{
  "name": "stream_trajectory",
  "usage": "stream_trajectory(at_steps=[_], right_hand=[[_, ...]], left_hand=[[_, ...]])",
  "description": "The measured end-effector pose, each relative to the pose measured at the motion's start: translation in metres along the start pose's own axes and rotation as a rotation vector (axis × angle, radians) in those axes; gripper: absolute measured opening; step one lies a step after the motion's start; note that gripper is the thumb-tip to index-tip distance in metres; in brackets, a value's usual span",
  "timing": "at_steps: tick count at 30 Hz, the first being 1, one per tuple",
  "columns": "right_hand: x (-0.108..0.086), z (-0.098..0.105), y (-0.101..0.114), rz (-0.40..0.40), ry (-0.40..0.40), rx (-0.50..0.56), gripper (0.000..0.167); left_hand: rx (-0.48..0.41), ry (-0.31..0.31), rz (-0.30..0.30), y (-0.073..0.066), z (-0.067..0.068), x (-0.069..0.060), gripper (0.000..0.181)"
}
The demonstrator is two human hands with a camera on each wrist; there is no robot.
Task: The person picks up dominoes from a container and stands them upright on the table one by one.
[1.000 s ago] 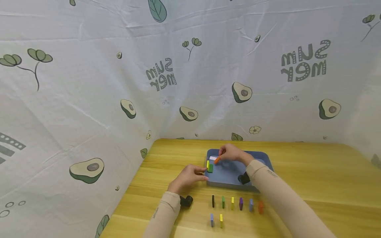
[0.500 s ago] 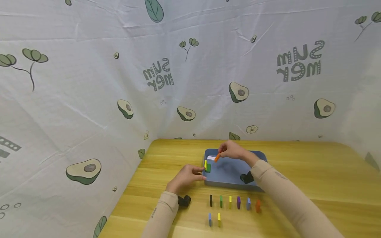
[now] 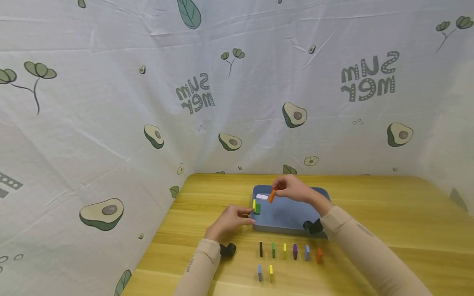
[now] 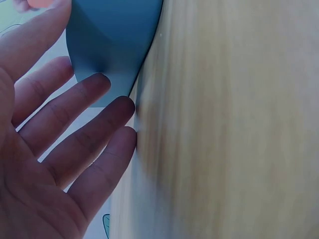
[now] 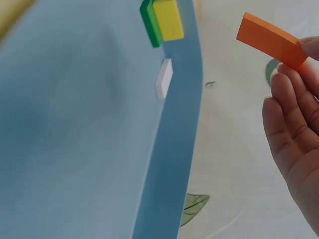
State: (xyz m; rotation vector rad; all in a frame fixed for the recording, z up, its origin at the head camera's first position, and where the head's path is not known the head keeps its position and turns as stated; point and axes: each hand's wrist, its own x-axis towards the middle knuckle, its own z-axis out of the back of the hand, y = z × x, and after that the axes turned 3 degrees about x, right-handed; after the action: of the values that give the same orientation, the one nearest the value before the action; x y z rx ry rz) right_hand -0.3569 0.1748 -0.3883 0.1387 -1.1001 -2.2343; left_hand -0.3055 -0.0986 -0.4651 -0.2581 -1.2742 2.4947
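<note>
My right hand [image 3: 293,190] pinches an orange domino block [image 3: 272,196] between thumb and fingertips, above the back left part of a blue tray [image 3: 275,229]. In the right wrist view, the orange block [image 5: 271,40] is held at one end, clear of the tray. A white block [image 3: 262,197] lies in the tray near the back left corner. Closer to the left wall, a yellow block [image 3: 254,205] sits against a green block [image 3: 258,209]. Fingers of my left hand [image 3: 230,220] are extended and touch the tray's left end; the left wrist view shows this hand [image 4: 60,129] beside the tray wall.
Several blocks stand in a row before the tray, from a black block [image 3: 261,249] to an orange-red block [image 3: 319,255]. Nearer stand a blue block [image 3: 259,272] and a yellow one [image 3: 271,273]. A printed curtain [image 3: 259,102] hangs behind the wooden table [image 3: 389,222].
My right hand has lifted the orange block slightly and shifted it a little to the right within the tray area. My left hand has stayed at the tray's left end.
</note>
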Motion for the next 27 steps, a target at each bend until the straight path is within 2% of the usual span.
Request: stream_trajectory(at_steps=[10, 19, 27], right_hand=[[-0.027, 0.003, 0.025, 0.017, 0.006, 0.123, 0.017], [-0.051, 0.002, 0.042, 0.080, -0.002, 0.099, 0.015], [-0.073, 0.001, 0.048, 0.094, -0.001, 0.080, 0.013]], left_hand=[[-0.008, 0.006, 0.000, 0.001, 0.000, 0.001, 0.049], [0.006, 0.004, -0.013, 0.004, 0.000, 0.002, 0.050], [0.001, 0.003, -0.009, 0.003, -0.001, 0.002, 0.050]])
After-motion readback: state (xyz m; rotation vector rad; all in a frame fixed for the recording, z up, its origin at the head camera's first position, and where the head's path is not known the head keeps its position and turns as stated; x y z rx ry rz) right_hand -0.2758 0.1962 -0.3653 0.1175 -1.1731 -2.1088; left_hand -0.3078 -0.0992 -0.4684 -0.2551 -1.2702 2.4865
